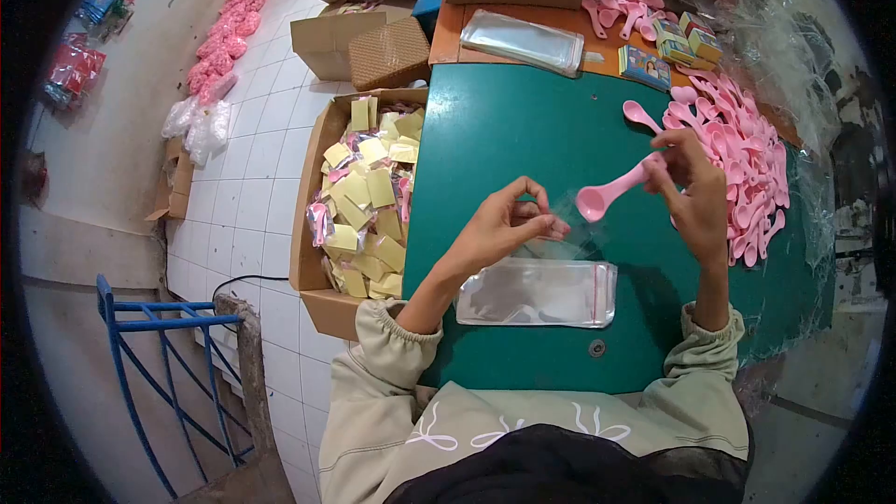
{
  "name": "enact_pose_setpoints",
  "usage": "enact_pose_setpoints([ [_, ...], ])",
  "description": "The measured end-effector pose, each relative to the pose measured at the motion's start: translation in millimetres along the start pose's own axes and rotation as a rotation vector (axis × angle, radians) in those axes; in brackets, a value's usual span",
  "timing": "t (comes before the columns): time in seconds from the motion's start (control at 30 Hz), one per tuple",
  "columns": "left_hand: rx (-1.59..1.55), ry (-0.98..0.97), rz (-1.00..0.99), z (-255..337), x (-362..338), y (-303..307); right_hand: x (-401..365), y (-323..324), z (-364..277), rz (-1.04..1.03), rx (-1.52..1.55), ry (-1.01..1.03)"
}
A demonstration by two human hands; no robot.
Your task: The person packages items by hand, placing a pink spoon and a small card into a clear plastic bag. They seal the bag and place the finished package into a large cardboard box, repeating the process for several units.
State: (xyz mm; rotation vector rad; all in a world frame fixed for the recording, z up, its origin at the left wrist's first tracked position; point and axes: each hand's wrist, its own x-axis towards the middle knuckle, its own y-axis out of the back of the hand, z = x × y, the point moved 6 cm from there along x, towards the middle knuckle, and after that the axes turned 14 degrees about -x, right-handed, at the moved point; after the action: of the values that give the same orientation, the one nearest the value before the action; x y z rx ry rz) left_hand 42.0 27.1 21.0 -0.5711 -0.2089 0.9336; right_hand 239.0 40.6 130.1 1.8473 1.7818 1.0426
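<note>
A pink spoon [607, 196] is pinched by its handle end in my right hand [693, 189], its round bowl pointing left. My left hand [518, 222] is closed on a clear plastic bag [581, 229], and the spoon's bowl is over or at the bag; whether it is inside cannot be made out. Below my hands, a stack of clear bags [537, 293] lies flat on the green table [467, 140]. To the right of my right hand spreads a large pile of pink spoons [737, 154].
Left of the table stands a cardboard box [311, 252] filled with yellow-carded packets [359, 201]. Another bag stack [523, 40] and small card packs [644, 67] lie at the back. A blue metal frame [173, 322] stands at lower left.
</note>
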Motion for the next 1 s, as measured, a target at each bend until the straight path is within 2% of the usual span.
enact_pose_setpoints([
  [0.1, -0.016, -0.002, 0.085, 0.5, -0.1, 0.2, -3.1, 7.4, -1.4, 0.110, 0.132, 0.024],
  [0.33, -0.065, -0.037, 0.138, 0.2, 0.3, 1.9, -7.5, -1.1, -10.7, 0.037, 0.227, 0.053],
  [0.53, 0.107, -0.054, 0.104, 1.3, -1.2, -10.7, -10.5, -17.4, -14.1, -0.071, 0.234, 0.061],
  [0.63, 0.396, 0.072, 0.094, -0.8, -3.7, -10.2, -13.5, -19.1, -17.8, -0.053, 0.253, 0.062],
  [0.7, 0.300, 0.059, 0.075, -0.7, -5.3, -11.0, -14.3, -16.5, -22.1, -0.038, 0.258, 0.063],
  [0.8, 0.221, -0.033, 0.094, 13.9, -9.3, -16.5, -14.0, -15.6, -20.1, -0.034, 0.246, 0.140],
  [0.9, 0.053, -0.104, 0.166, 26.4, -13.7, -18.3, -12.4, -23.5, -44.5, -0.222, 0.168, 0.364],
  [0.93, -0.023, -0.118, 0.194, 27.8, -15.5, -17.0, -12.1, -31.2, -49.7, -0.304, 0.043, 0.508],
  [1.0, -0.028, -0.158, 0.198, 32.3, -18.9, -15.8, -9.4, -41.5, -56.3, -0.474, 0.156, 0.596],
])
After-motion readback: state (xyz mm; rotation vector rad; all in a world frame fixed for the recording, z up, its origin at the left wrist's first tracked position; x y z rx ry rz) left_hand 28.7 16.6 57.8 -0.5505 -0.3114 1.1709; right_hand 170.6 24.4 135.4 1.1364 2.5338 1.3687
